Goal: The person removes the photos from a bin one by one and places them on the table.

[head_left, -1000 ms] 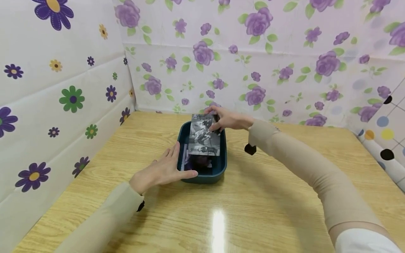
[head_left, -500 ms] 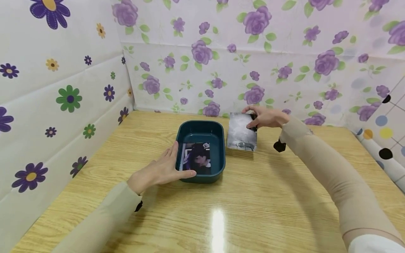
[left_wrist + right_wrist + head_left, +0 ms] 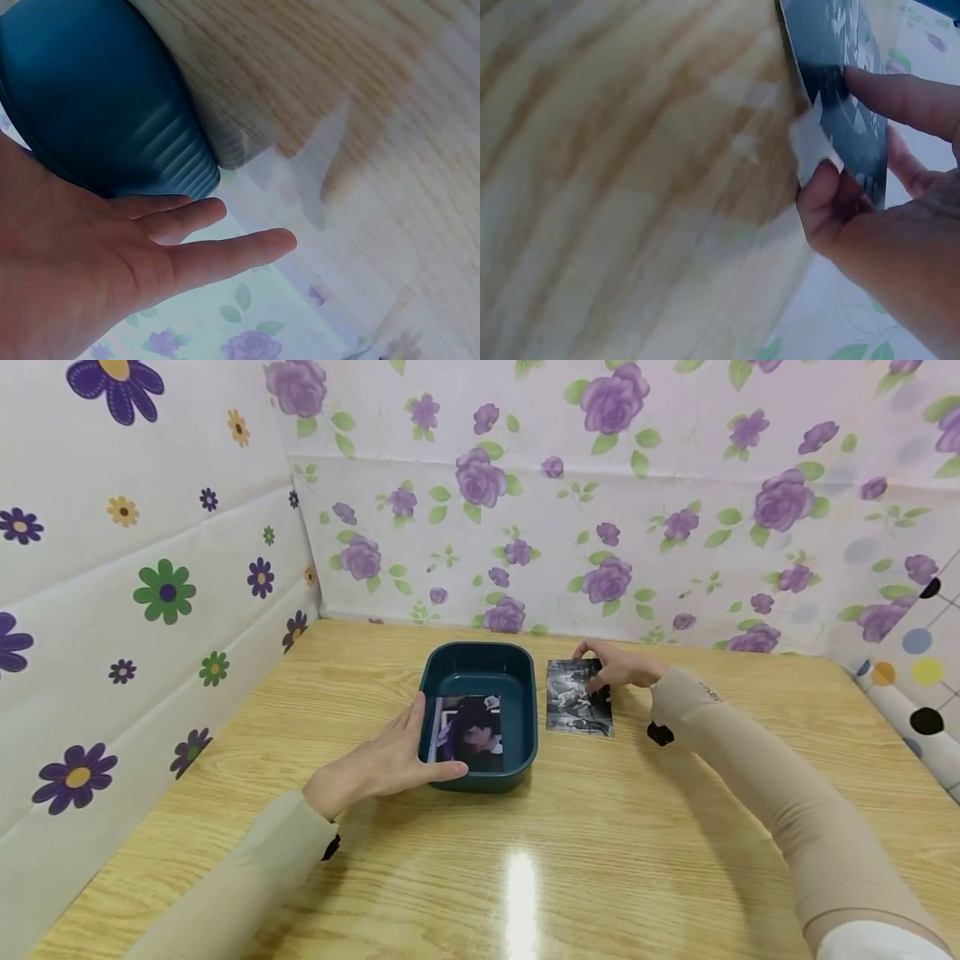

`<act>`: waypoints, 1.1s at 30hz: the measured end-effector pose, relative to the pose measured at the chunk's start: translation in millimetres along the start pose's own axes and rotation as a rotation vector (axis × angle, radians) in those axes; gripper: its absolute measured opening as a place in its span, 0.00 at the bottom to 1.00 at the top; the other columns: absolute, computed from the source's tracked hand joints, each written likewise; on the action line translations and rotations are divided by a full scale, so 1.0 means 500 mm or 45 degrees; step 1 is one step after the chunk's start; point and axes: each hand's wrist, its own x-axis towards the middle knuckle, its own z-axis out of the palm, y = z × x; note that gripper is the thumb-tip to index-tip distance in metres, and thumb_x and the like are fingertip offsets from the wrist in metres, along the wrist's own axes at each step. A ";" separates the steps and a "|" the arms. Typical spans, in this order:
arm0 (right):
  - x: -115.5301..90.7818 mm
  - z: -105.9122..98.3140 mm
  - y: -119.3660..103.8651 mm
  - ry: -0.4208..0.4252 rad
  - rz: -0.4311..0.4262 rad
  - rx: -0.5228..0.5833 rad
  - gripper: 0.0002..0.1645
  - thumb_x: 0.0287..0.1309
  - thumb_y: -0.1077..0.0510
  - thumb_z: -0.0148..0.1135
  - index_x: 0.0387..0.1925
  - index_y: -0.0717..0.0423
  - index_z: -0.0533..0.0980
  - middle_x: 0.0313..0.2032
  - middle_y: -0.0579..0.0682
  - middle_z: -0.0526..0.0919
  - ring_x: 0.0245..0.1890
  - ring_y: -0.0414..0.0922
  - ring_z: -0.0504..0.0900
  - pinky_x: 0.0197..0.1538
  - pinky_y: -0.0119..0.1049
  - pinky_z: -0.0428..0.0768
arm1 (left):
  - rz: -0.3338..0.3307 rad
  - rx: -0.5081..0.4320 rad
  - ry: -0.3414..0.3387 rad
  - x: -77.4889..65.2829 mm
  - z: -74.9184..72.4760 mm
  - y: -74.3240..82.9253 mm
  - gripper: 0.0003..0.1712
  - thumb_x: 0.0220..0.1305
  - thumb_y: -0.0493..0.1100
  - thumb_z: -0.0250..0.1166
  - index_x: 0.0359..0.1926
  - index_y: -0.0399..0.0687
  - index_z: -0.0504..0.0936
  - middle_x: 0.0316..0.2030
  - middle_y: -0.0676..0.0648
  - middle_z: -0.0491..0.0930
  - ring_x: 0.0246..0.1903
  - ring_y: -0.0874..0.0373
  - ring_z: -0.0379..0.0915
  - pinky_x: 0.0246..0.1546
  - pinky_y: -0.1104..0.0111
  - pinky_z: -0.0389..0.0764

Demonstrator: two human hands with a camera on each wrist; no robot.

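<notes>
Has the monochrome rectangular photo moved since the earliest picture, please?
Yes, the monochrome photo moved right, from above the teal rectangular plastic tub to beside it.

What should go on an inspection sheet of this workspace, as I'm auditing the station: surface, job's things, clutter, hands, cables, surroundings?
Surface: wood-grain table, glossy, with a bright reflection near the front.
Job's things: dark teal container with a colour photo inside; black-and-white photo to the container's right.
Clutter: nothing seen.
Left hand: at the container's near left corner, fingers extended.
Right hand: pinches the black-and-white photo.
Cables: nothing seen.
Surroundings: floral sheets behind and left; dotted sheet right.
</notes>
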 end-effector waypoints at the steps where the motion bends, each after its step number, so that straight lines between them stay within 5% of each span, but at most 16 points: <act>1: 0.001 0.003 0.001 0.011 -0.003 -0.027 0.35 0.56 0.67 0.65 0.60 0.59 0.59 0.69 0.64 0.52 0.62 0.58 0.59 0.58 0.52 0.66 | 0.000 -0.002 -0.001 0.000 0.000 0.000 0.76 0.45 0.84 0.55 0.75 0.48 0.22 0.77 0.42 0.31 0.76 0.43 0.35 0.72 0.45 0.51; 11: 0.003 0.019 -0.026 0.191 -0.002 -0.424 0.34 0.52 0.59 0.70 0.61 0.57 0.68 0.62 0.67 0.64 0.64 0.64 0.56 0.63 0.63 0.57 | -0.018 -0.007 -0.006 -0.002 -0.002 0.002 0.76 0.45 0.85 0.55 0.75 0.49 0.22 0.77 0.41 0.33 0.75 0.40 0.38 0.71 0.43 0.53; 17: 0.013 0.011 -0.060 0.244 -0.110 -0.094 0.30 0.60 0.62 0.62 0.63 0.61 0.66 0.61 0.68 0.68 0.60 0.62 0.69 0.61 0.58 0.68 | -0.019 -0.006 -0.017 0.000 -0.001 0.001 0.76 0.45 0.85 0.55 0.75 0.50 0.22 0.77 0.40 0.34 0.75 0.39 0.41 0.70 0.43 0.55; 21: 0.022 0.004 -0.113 0.265 -0.193 0.142 0.27 0.65 0.54 0.60 0.63 0.56 0.68 0.59 0.63 0.73 0.56 0.57 0.74 0.58 0.54 0.73 | -0.024 -0.011 -0.023 -0.001 -0.002 -0.001 0.77 0.45 0.85 0.55 0.75 0.49 0.22 0.77 0.39 0.34 0.74 0.37 0.42 0.69 0.42 0.56; 28: 0.043 0.025 -0.225 0.056 -0.329 0.136 0.32 0.58 0.46 0.67 0.63 0.42 0.69 0.49 0.53 0.80 0.49 0.53 0.79 0.51 0.45 0.78 | -0.026 -0.034 -0.044 -0.001 -0.005 -0.002 0.76 0.45 0.85 0.54 0.74 0.52 0.20 0.77 0.41 0.34 0.74 0.37 0.42 0.69 0.42 0.55; 33: 0.075 0.071 -0.277 -0.185 -0.385 -0.065 0.38 0.54 0.50 0.71 0.65 0.52 0.67 0.48 0.58 0.78 0.45 0.52 0.80 0.50 0.42 0.79 | -0.021 -0.025 -0.060 0.000 -0.005 -0.002 0.76 0.45 0.86 0.53 0.74 0.51 0.20 0.77 0.41 0.34 0.74 0.37 0.43 0.69 0.42 0.56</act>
